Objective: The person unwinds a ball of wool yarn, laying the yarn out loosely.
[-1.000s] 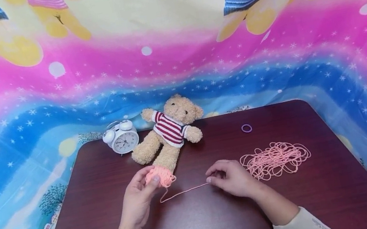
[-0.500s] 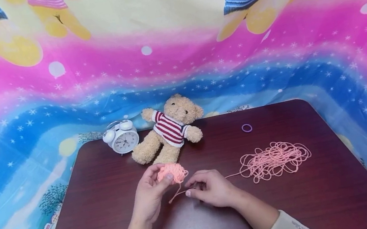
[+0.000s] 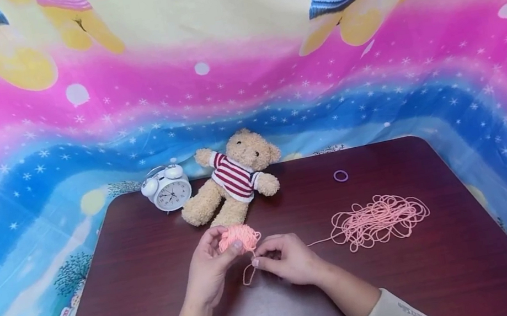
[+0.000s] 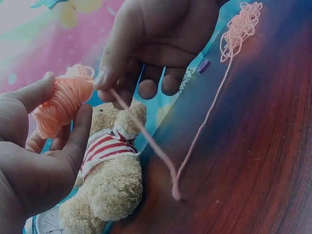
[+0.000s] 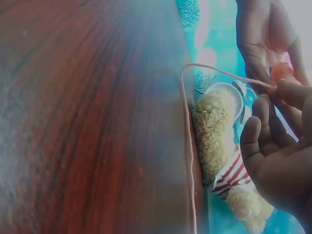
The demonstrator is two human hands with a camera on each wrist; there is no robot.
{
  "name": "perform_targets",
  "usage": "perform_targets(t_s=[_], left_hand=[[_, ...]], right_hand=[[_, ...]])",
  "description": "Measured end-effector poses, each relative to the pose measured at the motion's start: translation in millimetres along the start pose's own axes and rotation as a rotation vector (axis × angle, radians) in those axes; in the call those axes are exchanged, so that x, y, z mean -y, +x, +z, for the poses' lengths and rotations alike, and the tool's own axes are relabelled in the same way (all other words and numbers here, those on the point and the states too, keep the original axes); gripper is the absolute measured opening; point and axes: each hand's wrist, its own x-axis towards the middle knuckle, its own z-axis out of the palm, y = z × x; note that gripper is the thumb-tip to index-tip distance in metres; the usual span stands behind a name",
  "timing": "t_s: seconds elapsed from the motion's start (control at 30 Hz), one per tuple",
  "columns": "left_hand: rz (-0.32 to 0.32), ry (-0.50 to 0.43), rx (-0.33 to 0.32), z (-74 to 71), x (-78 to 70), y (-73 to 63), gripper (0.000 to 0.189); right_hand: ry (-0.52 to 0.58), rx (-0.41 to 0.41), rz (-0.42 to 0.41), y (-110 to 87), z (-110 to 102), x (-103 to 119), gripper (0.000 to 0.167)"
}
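Note:
My left hand [image 3: 209, 269] grips a small wound bundle of peach yarn [image 3: 239, 237], thumb in front and fingers behind it. Close to its right, my right hand [image 3: 290, 258] pinches the yarn strand [image 4: 148, 139] between thumb and forefinger, its other fingers loosely bent. In the left wrist view the strand dips from that pinch in a bend, then runs on to a loose heap of yarn [image 3: 379, 219] on the right of the table. The right wrist view shows the strand arching away from the pinch, with the bundle [image 5: 282, 72] partly hidden behind the fingers.
A teddy bear [image 3: 234, 180] in a striped shirt lies at the back, just beyond the yarn bundle. To its left stands a white alarm clock [image 3: 171, 191]. A purple ring [image 3: 340, 176] lies on the dark table [image 3: 134, 289] behind the heap. A printed cloth [image 3: 241, 87] hangs around the table.
The left hand has shifted slightly right with the yarn bundle. My right hand has moved left along the strand, closer to the bundle, and a short slack loop now hangs between them.

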Motion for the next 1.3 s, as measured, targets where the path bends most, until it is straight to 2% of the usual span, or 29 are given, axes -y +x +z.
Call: perform_targets(t_s=[0.27,0.47,0.77,0.93,1.3], left_hand=[[-0.002,0.022,-0.031,-7.9,-0.9,-1.7,0.042],[-0.012,0.029,-0.044,-15.7,0.4,-3.5,0.042],[0.004,0.037,-0.048,-26.7,0.2,-4.8,0.041],[-0.010,0.040,-0.059,-31.9,-1.6,-4.9,0.040],[0.003,0.041,-0.084,-40.6,-4.3,-4.4,0.036]], right_hand=[[0.045,-0.037,-0.024,-3.0,-16.0,1.5,0.004],[0.035,-0.069,-0.060,-4.8,-33.0,-0.6,0.003],[0.010,-0.137,0.009,-10.6,-64.6,-10.0,0.003],[-0.001,-0.161,0.024,-17.1,-77.6,-14.8,0.004],[-0.042,-0.215,0.021,-33.2,-104.4,-21.1,0.003]])
